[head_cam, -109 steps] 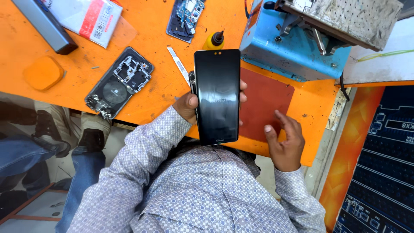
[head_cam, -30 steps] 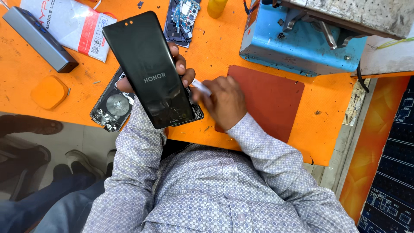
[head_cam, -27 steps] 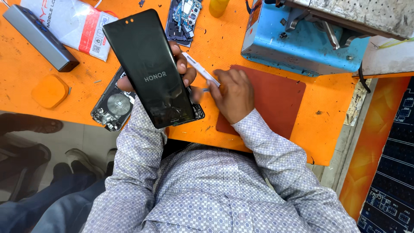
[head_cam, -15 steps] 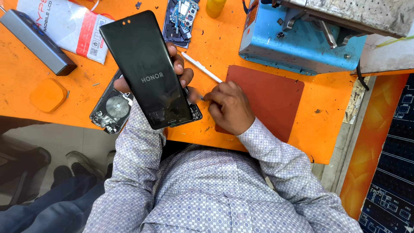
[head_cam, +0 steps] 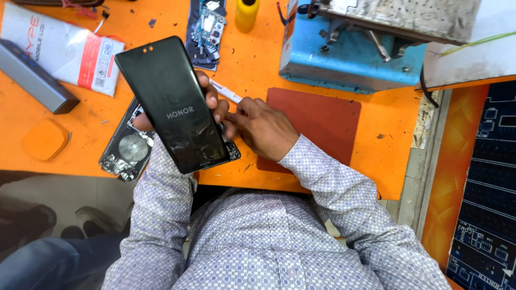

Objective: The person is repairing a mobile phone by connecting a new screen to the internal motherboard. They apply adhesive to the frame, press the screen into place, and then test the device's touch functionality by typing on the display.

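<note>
Left hand grips black phone back cover by its edges; right hand fingers pinch white tool — red mat alongside lies bare.

I count one glossy black phone panel at centre left, one opened phone frame beneath it, and one bare circuit board at the top. There is also one white packet, one grey bar, one yellow bottle, one blue machine, one red-brown mat, and one thin white tool.
</note>
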